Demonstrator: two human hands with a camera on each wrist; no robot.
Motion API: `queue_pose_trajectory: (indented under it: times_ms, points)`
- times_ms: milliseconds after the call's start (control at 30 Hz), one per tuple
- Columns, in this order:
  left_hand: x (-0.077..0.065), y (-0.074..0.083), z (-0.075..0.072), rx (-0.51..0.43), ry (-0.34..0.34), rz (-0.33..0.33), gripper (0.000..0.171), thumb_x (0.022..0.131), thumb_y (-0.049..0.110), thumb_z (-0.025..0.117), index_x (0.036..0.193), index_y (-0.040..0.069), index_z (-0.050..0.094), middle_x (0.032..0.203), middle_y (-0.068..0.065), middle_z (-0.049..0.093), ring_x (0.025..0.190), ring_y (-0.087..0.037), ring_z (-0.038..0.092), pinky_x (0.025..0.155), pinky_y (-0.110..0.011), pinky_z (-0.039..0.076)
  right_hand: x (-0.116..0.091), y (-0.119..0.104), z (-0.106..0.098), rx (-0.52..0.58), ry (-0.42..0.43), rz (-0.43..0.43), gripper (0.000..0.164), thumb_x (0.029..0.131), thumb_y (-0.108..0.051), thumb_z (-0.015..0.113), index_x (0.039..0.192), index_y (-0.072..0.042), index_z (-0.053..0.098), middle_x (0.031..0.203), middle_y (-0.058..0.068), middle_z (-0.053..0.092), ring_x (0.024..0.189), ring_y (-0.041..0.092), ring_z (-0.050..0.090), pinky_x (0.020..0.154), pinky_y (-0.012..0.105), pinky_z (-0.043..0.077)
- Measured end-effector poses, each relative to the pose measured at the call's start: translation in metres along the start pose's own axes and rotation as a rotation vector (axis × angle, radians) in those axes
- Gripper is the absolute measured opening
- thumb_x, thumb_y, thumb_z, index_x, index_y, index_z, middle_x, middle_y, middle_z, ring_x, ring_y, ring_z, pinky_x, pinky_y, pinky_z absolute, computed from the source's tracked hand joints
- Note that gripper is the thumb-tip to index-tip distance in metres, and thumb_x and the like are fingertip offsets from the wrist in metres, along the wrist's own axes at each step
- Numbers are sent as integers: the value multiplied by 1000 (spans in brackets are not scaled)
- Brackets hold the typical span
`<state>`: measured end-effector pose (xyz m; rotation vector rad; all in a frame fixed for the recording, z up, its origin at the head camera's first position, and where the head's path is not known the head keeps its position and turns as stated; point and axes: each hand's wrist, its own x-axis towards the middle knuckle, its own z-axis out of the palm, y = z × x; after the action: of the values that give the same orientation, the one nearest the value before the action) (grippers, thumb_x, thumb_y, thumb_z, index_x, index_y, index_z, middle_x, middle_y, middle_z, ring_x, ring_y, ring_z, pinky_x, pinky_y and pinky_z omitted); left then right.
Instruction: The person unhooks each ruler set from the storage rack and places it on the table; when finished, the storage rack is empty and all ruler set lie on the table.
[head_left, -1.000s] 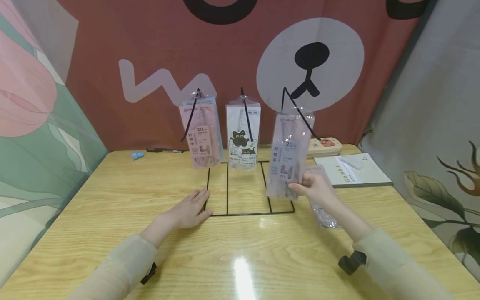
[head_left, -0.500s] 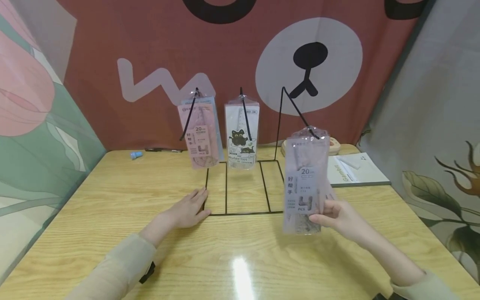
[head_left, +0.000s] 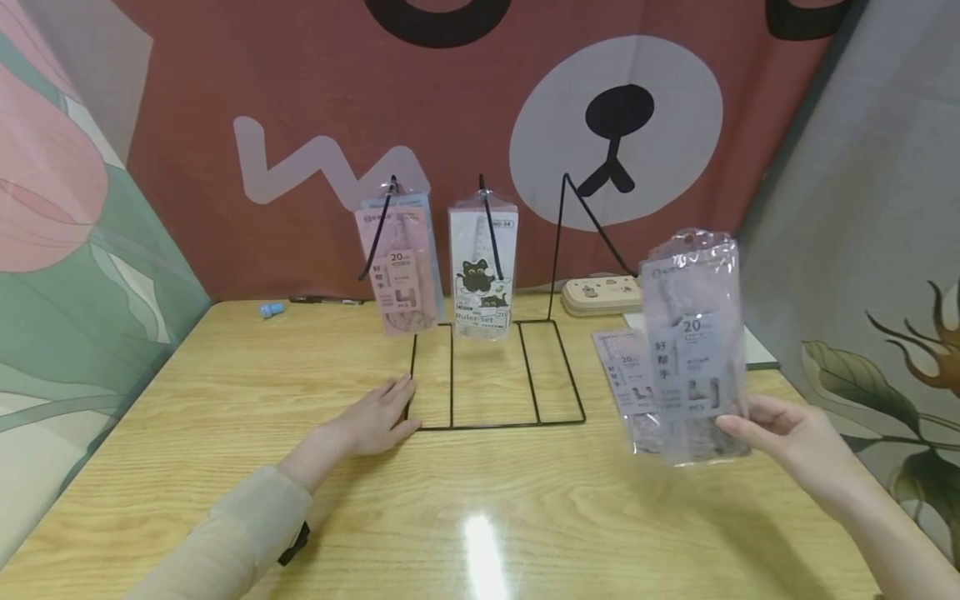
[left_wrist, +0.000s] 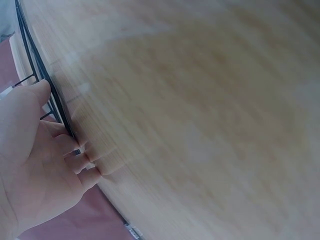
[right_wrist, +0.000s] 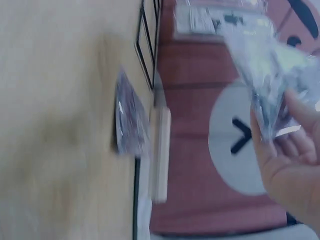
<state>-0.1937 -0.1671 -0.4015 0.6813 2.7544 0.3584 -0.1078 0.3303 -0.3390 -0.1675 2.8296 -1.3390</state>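
My right hand (head_left: 798, 446) pinches the lower right edge of a clear-bagged purple ruler set (head_left: 693, 350), held upright above the table. Behind it another purple ruler set (head_left: 626, 383) lies on the wood, partly covered in the head view. The black wire rack (head_left: 495, 427) stands mid-table, its right hook bare. A pink ruler set (head_left: 401, 275) hangs from the left hook in front of a blue one, and a white cat-print ruler set (head_left: 483, 271) from the middle hook. My left hand (head_left: 375, 417) rests flat with fingers extended at the rack base's left side.
A cream pencil case (head_left: 600, 296) lies at the back right, beside a notebook (head_left: 761, 350) mostly hidden by the held pack. At the back left are a small blue object (head_left: 272, 309) and a black pen (head_left: 322, 300). A printed curtain stands behind the table.
My right hand has drawn the purple ruler set forward off the rack's right hook and carried it to the right, uncovering part of the pack on the table. The left hand stays put.
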Motion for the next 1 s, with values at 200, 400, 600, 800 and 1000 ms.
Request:
queue_pose_trajectory:
  times_ms: [200, 400, 600, 800, 1000]
  points:
    - [0, 1, -2, 0, 8, 13, 69, 101, 39, 39, 149, -4, 14, 157, -21, 10, 143, -43, 10, 116, -56, 15, 15, 19, -32, -177, 118, 131, 46, 92, -36, 59, 113, 5, 61, 103, 9, 72, 76, -18, 49, 76, 61, 45]
    - [0, 0, -2, -1, 14, 12, 69, 101, 38, 39, 148, -5, 14, 157, -22, 11, 143, -44, 11, 116, -57, 16, 36, 43, -40, -354, 93, 128, 52, 91, -35, 61, 104, 15, 61, 98, 35, 65, 77, 25, 65, 60, 36, 50]
    - [1, 0, 0, 10, 8, 24, 69, 101, 39, 39, 148, -5, 14, 157, -22, 10, 143, -43, 10, 117, -55, 15, 54, 59, -34, -366, 10, 199, 50, 89, -34, 63, 97, 16, 63, 78, 16, 70, 67, 11, 52, 56, 24, 41]
    - [2, -2, 2, 16, 6, 15, 69, 101, 40, 38, 149, -3, 14, 157, -20, 9, 144, -42, 10, 117, -54, 15, 63, 64, -30, -413, -39, 248, 55, 87, -36, 65, 100, 18, 62, 80, 19, 69, 68, 17, 56, 58, 27, 43]
    - [0, -1, 0, 9, 9, 17, 69, 101, 39, 39, 148, -4, 14, 157, -22, 10, 143, -43, 11, 116, -56, 16, 66, 64, -27, -592, 5, 214, 64, 87, -35, 63, 108, 24, 52, 105, 42, 56, 92, 57, 54, 73, 58, 49]
